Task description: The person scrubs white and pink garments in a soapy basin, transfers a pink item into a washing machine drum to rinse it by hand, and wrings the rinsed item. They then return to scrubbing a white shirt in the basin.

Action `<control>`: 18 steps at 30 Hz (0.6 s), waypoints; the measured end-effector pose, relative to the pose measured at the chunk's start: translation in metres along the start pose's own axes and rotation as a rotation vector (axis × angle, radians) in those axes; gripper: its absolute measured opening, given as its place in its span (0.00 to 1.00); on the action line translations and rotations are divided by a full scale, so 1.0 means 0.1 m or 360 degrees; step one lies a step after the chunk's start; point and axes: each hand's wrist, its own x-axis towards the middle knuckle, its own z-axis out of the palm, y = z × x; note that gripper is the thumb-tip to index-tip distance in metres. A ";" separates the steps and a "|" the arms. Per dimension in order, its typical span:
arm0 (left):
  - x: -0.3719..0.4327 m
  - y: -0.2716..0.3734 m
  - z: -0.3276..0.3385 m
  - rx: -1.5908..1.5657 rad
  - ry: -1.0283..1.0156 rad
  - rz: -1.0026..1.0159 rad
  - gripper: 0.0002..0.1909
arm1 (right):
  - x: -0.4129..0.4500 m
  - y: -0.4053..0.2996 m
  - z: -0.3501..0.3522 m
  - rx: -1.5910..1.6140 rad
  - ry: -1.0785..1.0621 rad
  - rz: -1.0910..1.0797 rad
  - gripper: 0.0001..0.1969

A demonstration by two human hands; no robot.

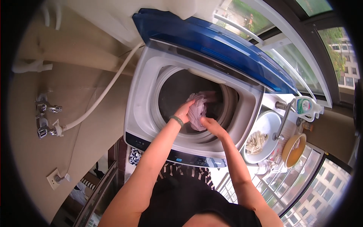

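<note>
A top-loading washing machine (141, 107) stands before me, its blue lid (210, 42) raised. Over the opening of its drum (173, 93), a bunched, pale pink cloth (197, 110) is between my hands. My left hand (184, 112), with a green bangle on the wrist, grips the cloth's left side. At its lower right, my right hand (212, 126) has thumb and fingers on the cloth; part of that grip is hidden. Some of the cloth trails to the upper right inside the dark drum.
To the right, a white sink basin (263, 144) holds a pale wet mop head or cloth (256, 142), beside a faucet (283, 120), a detergent bottle (306, 107) and a yellow basin (286, 153). A hose (105, 88) runs from the wall taps (48, 132) at left behind the machine.
</note>
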 end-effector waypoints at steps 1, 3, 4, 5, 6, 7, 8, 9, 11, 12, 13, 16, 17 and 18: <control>-0.07 -0.05 0.09 -0.0053 -0.0080 0.0071 0.16 | 0.08 0.18 -0.05 0.0238 0.0059 0.0121 0.37; -0.23 -0.12 0.26 -0.0001 -0.0156 0.0108 0.17 | 0.20 0.31 -0.17 0.0383 0.0092 0.0088 0.40; -0.33 -0.12 0.30 0.0031 -0.0199 0.0178 0.18 | 0.20 0.12 -0.09 0.0744 0.0163 0.0038 0.39; -0.43 -0.12 0.35 0.0061 -0.0244 0.0246 0.19 | 0.18 -0.07 -0.02 0.1104 0.0234 -0.0013 0.39; -0.52 -0.10 0.40 0.0150 -0.0287 0.0243 0.20 | 0.18 -0.17 -0.03 0.1331 0.0123 -0.0036 0.32; -0.55 -0.09 0.41 0.0166 -0.0293 0.0237 0.20 | 0.23 -0.13 -0.08 0.1342 0.0132 -0.0047 0.32; -0.59 -0.07 0.41 0.0206 -0.0355 0.0294 0.20 | 0.31 -0.03 -0.13 0.1218 0.0069 -0.0203 0.27; -0.66 -0.05 0.39 0.0242 -0.0398 0.0360 0.20 | 0.31 -0.07 -0.12 0.1094 -0.0012 -0.0351 0.23; -0.77 0.04 0.37 0.0538 -0.0301 0.0602 0.23 | 0.24 -0.12 -0.15 0.1060 0.0319 -0.0344 0.15; -0.86 0.10 0.43 0.0622 -0.0280 0.0703 0.23 | 0.14 -0.24 -0.16 0.1063 0.0293 -0.0331 0.16; -0.94 0.16 0.49 0.0705 -0.0270 0.0803 0.24 | 0.05 -0.31 -0.19 0.1061 0.0274 -0.0322 0.17; -0.99 0.20 0.46 0.0791 -0.0250 0.0795 0.28 | 0.00 -0.46 -0.03 0.0924 0.0180 -0.0399 0.22; -0.99 0.19 0.41 0.0859 -0.0224 0.0765 0.29 | -0.03 -0.58 0.05 0.0574 0.0145 -0.0683 0.26; -0.95 0.17 0.39 0.0834 -0.0252 0.0755 0.31 | 0.03 -0.48 0.05 0.0191 0.0158 -0.0611 0.26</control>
